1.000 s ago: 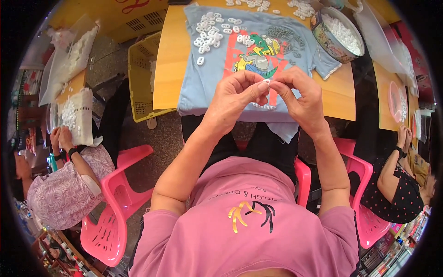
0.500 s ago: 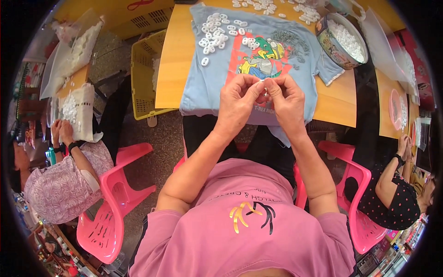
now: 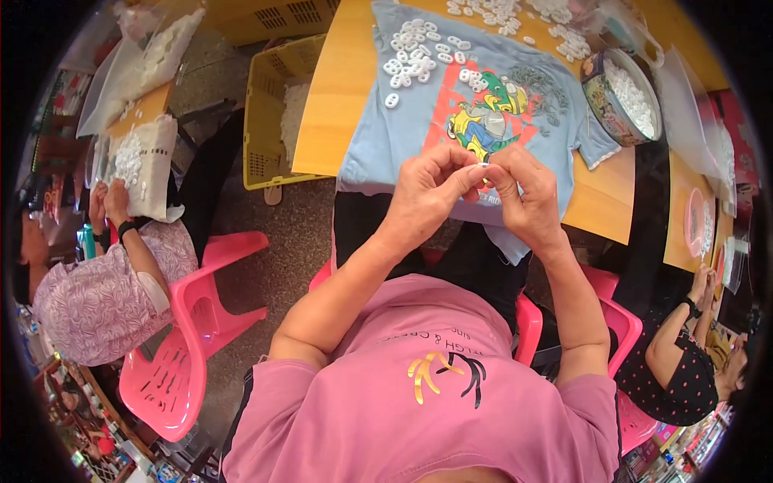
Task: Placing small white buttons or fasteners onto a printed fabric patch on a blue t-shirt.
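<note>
My left hand [image 3: 431, 193] and my right hand [image 3: 527, 193] meet over the near edge of a light blue T-shirt [image 3: 370, 153] spread on the table. Fingers and thumbs of both are closed in a pinch on one small white piece [image 3: 483, 165], mostly covered by the fingertips. Beyond them on the cloth lies a loose pile of white oval plastic pieces [image 3: 411, 66], each with two dark holes. A smaller cluster of white pieces [image 3: 475, 79] rests near the shirt's printed cartoon. Small dark grey parts [image 3: 546, 90] are scattered to its right.
A round tin [image 3: 604, 106] full of white pieces stands at the table's right. More white ovals [image 3: 495, 12] lie along the far edge. A yellow crate [image 3: 258, 121] sits left of the wooden table [image 3: 326, 113]. Co-workers sit on either side, near pink chairs [image 3: 189, 346].
The view has shifted, so the table and shirt appear further right. Both hands stay pinched together at the white piece, with the right hand's fingers slightly re-angled.
</note>
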The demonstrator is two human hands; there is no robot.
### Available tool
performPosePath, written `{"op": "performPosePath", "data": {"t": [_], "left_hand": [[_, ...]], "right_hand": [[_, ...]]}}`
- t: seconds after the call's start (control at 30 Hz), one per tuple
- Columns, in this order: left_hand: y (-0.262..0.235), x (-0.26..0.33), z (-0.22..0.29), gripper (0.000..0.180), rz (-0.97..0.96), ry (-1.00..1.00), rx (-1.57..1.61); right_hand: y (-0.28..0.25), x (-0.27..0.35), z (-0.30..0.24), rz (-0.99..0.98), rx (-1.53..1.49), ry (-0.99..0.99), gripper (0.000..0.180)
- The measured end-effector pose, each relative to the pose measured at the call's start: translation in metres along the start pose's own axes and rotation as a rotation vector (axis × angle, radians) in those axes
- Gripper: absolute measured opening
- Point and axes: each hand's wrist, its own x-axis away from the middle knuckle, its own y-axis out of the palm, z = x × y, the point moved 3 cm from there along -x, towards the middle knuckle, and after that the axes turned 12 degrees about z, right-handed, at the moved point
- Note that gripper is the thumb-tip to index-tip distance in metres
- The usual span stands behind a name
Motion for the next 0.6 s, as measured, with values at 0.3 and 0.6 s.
{"op": "performPosePath", "data": {"t": [0.3,0.6], "left_hand": [[-0.015,-0.017,-0.003,0.014,-0.066,0.008,-0.132],[-0.012,-0.037,-0.016,0.013,-0.022,0.086,-0.009]], "right_hand": [[0.009,-0.005,0.021,-0.167,-0.139,0.296,0.019],[-0.008,-0.064,0.064,-0.039,0.151,0.395,0.020]]}}
